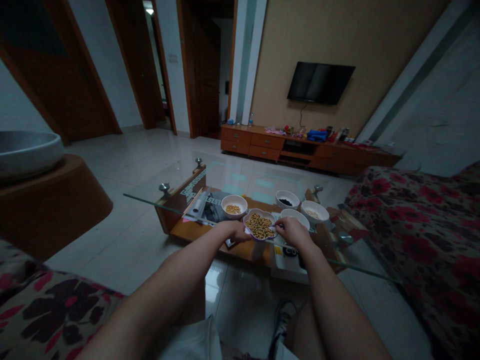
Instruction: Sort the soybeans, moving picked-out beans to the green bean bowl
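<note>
A scalloped bowl (pixel 245 223) with a pale purple rim stands near the front edge of the glass table, full of yellowish beans (pixel 258 226) with darker ones among them. My left hand (pixel 240 232) grips its left side. At its right side my right hand (pixel 293 231) is closed on a thin handle, apparently a spoon (pixel 273 226), whose tip is hard to make out. Just beyond my right hand is a white bowl (pixel 300 216), its inside partly hidden. Around these stand a white bowl (pixel 244 199) of yellow grains, one (pixel 287 194) of black beans and one (pixel 315 205) of pale pieces.
The glass tabletop (pixel 150 201) has a sharp front edge. On the wooden shelf below lie papers (pixel 217 202) and a white box (pixel 287 262). A flowered sofa (pixel 412 215) is at right. A TV cabinet (pixel 266 142) lines the far wall.
</note>
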A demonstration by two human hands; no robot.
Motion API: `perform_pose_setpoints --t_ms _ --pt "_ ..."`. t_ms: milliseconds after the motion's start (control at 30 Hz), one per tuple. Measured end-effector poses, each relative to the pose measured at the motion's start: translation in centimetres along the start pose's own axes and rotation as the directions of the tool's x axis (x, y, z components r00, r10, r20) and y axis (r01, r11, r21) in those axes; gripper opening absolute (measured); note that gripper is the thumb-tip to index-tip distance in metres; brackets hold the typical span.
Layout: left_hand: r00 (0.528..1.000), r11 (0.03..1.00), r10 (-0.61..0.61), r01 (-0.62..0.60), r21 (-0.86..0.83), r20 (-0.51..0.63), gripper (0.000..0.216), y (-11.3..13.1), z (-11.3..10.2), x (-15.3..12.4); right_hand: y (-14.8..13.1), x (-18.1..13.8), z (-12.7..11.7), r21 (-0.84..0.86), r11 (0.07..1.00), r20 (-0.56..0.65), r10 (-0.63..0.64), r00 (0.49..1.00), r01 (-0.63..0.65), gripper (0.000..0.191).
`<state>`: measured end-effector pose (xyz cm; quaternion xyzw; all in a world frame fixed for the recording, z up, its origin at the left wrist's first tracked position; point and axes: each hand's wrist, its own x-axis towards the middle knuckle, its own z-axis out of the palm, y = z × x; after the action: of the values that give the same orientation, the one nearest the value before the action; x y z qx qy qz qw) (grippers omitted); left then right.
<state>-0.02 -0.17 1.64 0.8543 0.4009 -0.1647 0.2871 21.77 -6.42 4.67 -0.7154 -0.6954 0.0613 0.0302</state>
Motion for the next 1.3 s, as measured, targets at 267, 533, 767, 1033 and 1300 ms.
perform_pose_setpoints --t_ms 267,533,767,1033,1300 --pt "1.0 1.0 0.0 0.0 -0.027 -0.001 0.054 -0.6 0.3 0.6 0.2 0.0 0.2 0.0 1.0 0.004 -0.003 1.0 0.003 0.027" --pt "0.999 1.0 0.018 -0.018 -0.013 -0.027 0.051 0.1 0.0 -0.1 0.2 0.1 0.2 -0.011 1.0 0.024 0.001 1.0 0.0 0.025" --pt "1.0 1.0 0.02 -0.021 -0.023 -0.019 0.051 0.2 -0.1 -0.4 0.0 -0.1 -0.1 -0.022 1.0 0.016 -0.003 1.0 0.003 0.024" --pt "0.999 0.999 0.013 -0.014 -0.034 -0.03 0.05 0.4 -0.2 -0.4 -0.2 -0.2 -0.3 -0.02 1.0 0.01 0.011 1.0 -0.011 0.025" --pt "1.0 0.999 0.008 -0.009 -0.034 -0.023 0.049 0.5 -0.3 -0.5 -0.1 -0.2 0.0 -0.017 1.0 0.002 0.017 1.0 -0.017 0.024"
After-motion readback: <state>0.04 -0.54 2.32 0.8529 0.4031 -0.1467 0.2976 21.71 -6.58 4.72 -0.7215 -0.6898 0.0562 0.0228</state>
